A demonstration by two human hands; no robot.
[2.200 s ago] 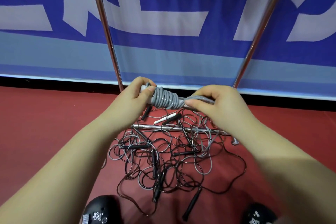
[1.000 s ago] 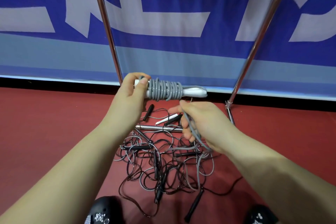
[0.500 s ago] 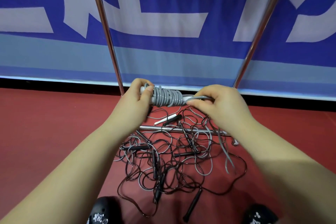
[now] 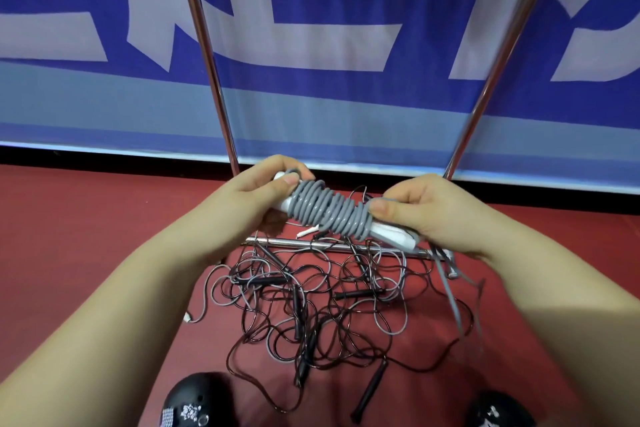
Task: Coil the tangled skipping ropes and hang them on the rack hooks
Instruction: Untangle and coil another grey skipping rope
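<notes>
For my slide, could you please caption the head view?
Both hands, left and right, wind a grey rope round white handles above tangled ropes.

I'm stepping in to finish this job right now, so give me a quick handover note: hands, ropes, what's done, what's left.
Left hand grips one end of the white handles.
Right hand pinches the grey rope at the other end; its loose tail hangs down.
Done: most of the grey rope is wound around the handles.
Left: wind in the tail and hang it. The tangled pile on the red floor, by the rack's bar, is uncoiled.
</notes>
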